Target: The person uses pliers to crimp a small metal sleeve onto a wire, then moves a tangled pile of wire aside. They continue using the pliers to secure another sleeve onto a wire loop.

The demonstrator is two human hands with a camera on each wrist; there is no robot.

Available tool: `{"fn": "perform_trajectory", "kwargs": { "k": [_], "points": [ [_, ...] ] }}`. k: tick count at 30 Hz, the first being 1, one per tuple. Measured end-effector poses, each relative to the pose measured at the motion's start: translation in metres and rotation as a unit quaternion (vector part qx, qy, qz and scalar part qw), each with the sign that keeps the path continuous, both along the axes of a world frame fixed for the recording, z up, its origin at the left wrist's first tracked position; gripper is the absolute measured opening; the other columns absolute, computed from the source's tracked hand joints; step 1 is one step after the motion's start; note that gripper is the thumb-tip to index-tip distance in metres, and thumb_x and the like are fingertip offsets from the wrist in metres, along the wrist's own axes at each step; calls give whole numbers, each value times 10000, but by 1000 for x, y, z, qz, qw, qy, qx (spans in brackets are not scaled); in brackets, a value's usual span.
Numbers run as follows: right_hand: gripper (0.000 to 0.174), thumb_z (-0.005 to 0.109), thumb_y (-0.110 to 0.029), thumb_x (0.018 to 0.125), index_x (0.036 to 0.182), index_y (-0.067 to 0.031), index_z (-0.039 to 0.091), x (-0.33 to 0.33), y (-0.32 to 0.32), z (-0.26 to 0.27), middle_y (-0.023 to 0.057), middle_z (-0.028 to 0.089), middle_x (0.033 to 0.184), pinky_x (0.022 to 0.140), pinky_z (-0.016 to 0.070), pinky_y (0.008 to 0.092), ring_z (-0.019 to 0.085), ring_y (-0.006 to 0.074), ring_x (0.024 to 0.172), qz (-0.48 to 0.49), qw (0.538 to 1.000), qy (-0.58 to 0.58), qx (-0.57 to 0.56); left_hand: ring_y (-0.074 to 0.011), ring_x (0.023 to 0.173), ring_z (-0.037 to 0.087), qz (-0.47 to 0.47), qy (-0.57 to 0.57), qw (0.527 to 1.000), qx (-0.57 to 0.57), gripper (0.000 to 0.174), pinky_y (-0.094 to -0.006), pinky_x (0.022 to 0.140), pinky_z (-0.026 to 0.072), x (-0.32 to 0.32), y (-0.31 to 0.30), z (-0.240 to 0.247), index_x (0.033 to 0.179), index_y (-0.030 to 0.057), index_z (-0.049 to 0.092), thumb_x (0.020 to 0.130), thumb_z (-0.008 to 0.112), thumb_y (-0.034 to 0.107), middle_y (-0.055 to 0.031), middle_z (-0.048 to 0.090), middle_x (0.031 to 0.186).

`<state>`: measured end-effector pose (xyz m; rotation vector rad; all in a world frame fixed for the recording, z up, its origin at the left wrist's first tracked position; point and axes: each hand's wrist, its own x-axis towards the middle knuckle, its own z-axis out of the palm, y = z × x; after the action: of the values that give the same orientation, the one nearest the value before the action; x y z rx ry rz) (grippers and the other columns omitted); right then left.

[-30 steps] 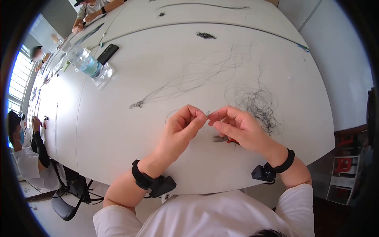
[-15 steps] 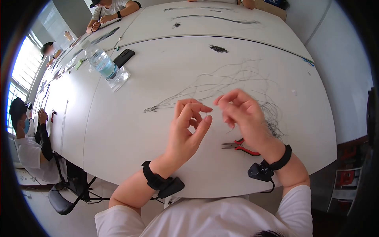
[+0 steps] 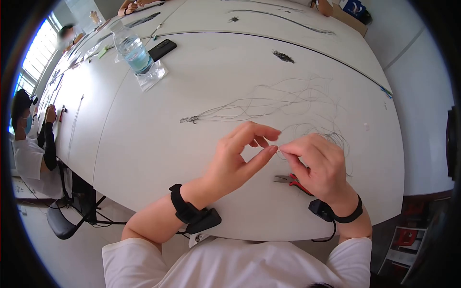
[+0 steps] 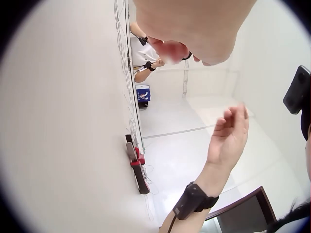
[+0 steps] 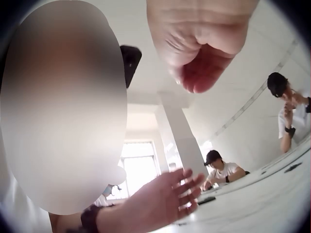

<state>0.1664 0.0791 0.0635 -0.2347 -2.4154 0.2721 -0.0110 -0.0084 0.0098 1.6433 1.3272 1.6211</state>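
In the head view my right hand [image 3: 283, 152] pinches a thin dark strand between thumb and forefinger, just above the white table [image 3: 144, 144]. My left hand [image 3: 274, 140] is raised beside it with its fingers loosely spread. Its thumb tip reaches toward the right hand's pinch, and I cannot tell whether it touches the strand. The right wrist view shows the left hand [image 5: 165, 196] with its fingers spread. Small red-handled snips [image 3: 294, 181] lie on the table under the right hand, and they also show in the left wrist view [image 4: 136, 162].
Loose dark strands [image 3: 269, 103] spread across the table beyond my hands, with a small dark clump [image 3: 284, 56] farther back. A water bottle [image 3: 133, 50] and a black phone [image 3: 162, 49] stand at the far left. Other people sit along the left edge [image 3: 29, 144].
My hands pinched together a second ago, then parted and rose. Now the right hand has come back down and pinches the strand beside the left thumb.
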Motion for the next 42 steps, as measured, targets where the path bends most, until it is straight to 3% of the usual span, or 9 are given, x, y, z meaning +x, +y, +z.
{"fn": "perform_trajectory", "kwargs": {
  "k": [3, 6, 25, 29, 30, 31, 36, 37, 42],
  "points": [
    [237, 719, 49, 788, 967, -56, 605, -3, -3, -8, 55, 631, 760, 499, 475, 281, 609, 187, 612, -11, 999, -9, -43, -147, 755, 607, -12, 52, 999, 6, 132, -276, 661, 487, -5, -1, -9, 1002, 41, 663, 877, 700, 57, -47, 664, 934],
    [269, 729, 43, 785, 985, -63, 584, -3, -3, -11, 49, 641, 770, 496, 481, 288, 619, 184, 612, -34, 997, -12, -75, -146, 741, 604, -32, -17, 999, -19, 128, -275, 622, 481, -4, -2, -4, 989, 40, 671, 866, 705, 48, -37, 651, 882],
    [245, 708, 47, 801, 981, -68, 589, 4, -2, 4, 64, 658, 812, 551, 504, 300, 646, 216, 655, -27, 991, -79, -107, -105, 647, 611, -23, 50, 996, -71, 86, -235, 596, 499, -13, -2, 11, 890, 36, 673, 835, 726, -2, -21, 656, 782],
    [144, 697, 40, 813, 913, -36, 627, 24, 23, 38, 68, 652, 791, 599, 513, 299, 646, 215, 668, -60, 991, -123, -5, -159, 681, 667, 96, 141, 985, -39, 61, -270, 603, 538, -42, 4, 18, 897, 58, 643, 869, 695, 74, -45, 680, 815],
    [102, 695, 30, 821, 886, -19, 634, 30, 31, 47, 71, 648, 784, 610, 510, 294, 642, 204, 668, -118, 987, -113, -8, -178, 699, 674, 137, 137, 978, -75, 63, -282, 618, 539, -54, 5, 22, 906, 51, 642, 873, 690, 76, -56, 695, 825],
    [65, 694, 20, 828, 860, -2, 642, 36, 39, 52, 75, 644, 777, 622, 507, 289, 639, 192, 668, -178, 979, -101, -10, -115, 683, 621, 160, 153, 970, -99, 67, -238, 603, 491, -68, 4, 25, 912, 8, 654, 891, 679, 66, -47, 697, 801],
    [77, 683, -35, 864, 900, 14, 636, 65, 87, 66, 82, 668, 811, 683, 509, 251, 648, 146, 713, -271, 961, -42, -36, -87, 661, 590, 205, 210, 928, -229, 65, -246, 618, 460, -127, -4, 5, 885, 4, 645, 849, 659, 57, -26, 637, 714],
    [85, 680, -51, 871, 912, 11, 639, 68, 97, 64, 85, 676, 819, 694, 510, 249, 653, 150, 721, -283, 958, -42, -35, -148, 654, 633, 209, 196, 925, -250, 120, -280, 623, 483, -135, -5, 1, 873, -1, 655, 822, 682, 105, -78, 663, 704],
    [113, 671, -97, 890, 950, -2, 659, 80, 142, 30, 69, 686, 848, 720, 514, 266, 649, 154, 760, -281, 956, -63, -46, -127, 644, 618, 218, 195, 899, -326, 110, -268, 621, 485, -146, -8, 3, 866, -14, 653, 816, 660, 84, -66, 667, 705]
  ]
}}
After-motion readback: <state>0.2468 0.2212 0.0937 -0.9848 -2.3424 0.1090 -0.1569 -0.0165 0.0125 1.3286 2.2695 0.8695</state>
